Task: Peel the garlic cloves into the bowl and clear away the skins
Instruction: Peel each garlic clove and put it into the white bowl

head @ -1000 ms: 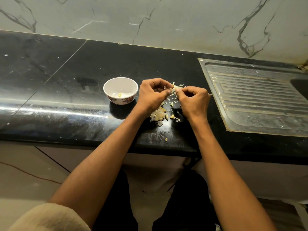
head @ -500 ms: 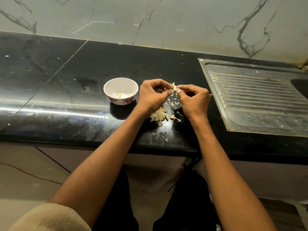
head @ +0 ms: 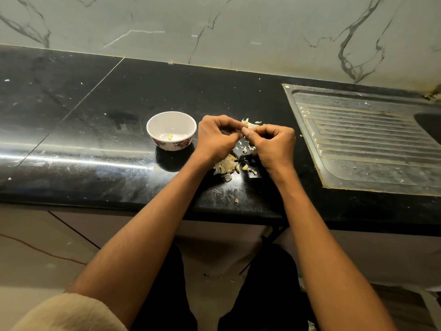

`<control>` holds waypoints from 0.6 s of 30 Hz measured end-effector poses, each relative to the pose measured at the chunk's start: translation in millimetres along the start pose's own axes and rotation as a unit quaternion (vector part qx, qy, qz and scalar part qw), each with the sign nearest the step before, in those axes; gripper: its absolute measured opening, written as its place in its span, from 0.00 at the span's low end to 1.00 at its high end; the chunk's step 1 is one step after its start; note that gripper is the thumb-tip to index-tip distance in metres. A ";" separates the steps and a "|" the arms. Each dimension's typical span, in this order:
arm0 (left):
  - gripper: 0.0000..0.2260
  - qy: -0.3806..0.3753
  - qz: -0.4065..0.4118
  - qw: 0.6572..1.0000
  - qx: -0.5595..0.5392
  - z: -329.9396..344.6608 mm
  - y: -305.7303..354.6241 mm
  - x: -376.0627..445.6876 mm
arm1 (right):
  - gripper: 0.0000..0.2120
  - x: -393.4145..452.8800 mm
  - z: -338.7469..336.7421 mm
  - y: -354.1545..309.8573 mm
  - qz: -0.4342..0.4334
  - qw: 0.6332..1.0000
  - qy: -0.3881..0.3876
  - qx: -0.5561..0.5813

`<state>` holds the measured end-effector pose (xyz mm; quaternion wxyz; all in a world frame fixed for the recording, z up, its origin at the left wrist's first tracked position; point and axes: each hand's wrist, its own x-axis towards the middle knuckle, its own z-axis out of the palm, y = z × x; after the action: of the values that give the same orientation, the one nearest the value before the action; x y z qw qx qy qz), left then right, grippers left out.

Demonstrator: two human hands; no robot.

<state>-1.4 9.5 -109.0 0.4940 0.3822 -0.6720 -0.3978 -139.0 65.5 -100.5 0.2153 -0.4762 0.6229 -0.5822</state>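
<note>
Head view: left hand (head: 216,137) and right hand (head: 272,143) meet fingertip to fingertip above the counter (head: 95,130), both pinching what is probably a garlic clove (head: 240,130) (too small to give its long axis). Bowl (head: 171,130) sits just left of the left hand, the nearer one, one peeled clove inside. Skins (head: 228,166) lie beneath the wrists. Versus half a second back: grip unchanged, hands barely shifted.
</note>
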 end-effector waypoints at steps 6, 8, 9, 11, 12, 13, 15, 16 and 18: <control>0.11 -0.029 -0.002 0.999 -0.026 0.2 1.0 -0.8 | 0.08 1.9 -0.1 0.9 0.034 0.999 -0.015 0.007; 0.11 -0.033 -0.006 0.999 -0.032 0.1 1.8 -1.0 | 0.08 1.5 -1.1 -0.2 0.041 0.999 -0.021 0.022; 0.11 -0.034 -0.007 0.999 -0.034 0.0 2.6 -1.3 | 0.09 1.1 -1.7 -0.9 0.043 0.998 -0.022 0.031; 0.11 -0.033 -0.010 0.999 -0.038 -0.3 3.8 -1.8 | 0.10 0.7 -2.6 -1.8 0.047 0.997 -0.026 0.053; 0.11 -0.031 -0.012 0.999 -0.040 -0.3 3.8 -1.5 | 0.10 0.7 -2.9 -2.0 0.049 0.996 -0.029 0.067; 0.11 -0.028 -0.013 0.999 -0.040 -0.4 4.0 -1.5 | 0.11 0.8 -3.3 -2.1 0.050 0.995 -0.031 0.080; 0.11 -0.015 -0.018 0.999 -0.042 -0.2 2.3 -0.2 | 0.11 0.5 -4.3 -1.9 0.047 0.994 -0.031 0.099; 0.11 -0.007 -0.022 0.999 -0.041 0.0 0.8 0.9 | 0.11 -0.1 -5.0 -2.0 0.044 0.993 -0.028 0.106; 0.12 0.006 -0.032 0.999 -0.042 0.0 -1.9 2.6 | 0.10 -1.4 -5.4 -2.9 0.038 0.992 -0.025 0.119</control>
<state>-1.8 6.4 -109.8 0.5005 0.3848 -0.6393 -0.4391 -141.8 69.9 -96.9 0.3082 -0.4375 0.5612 -0.6314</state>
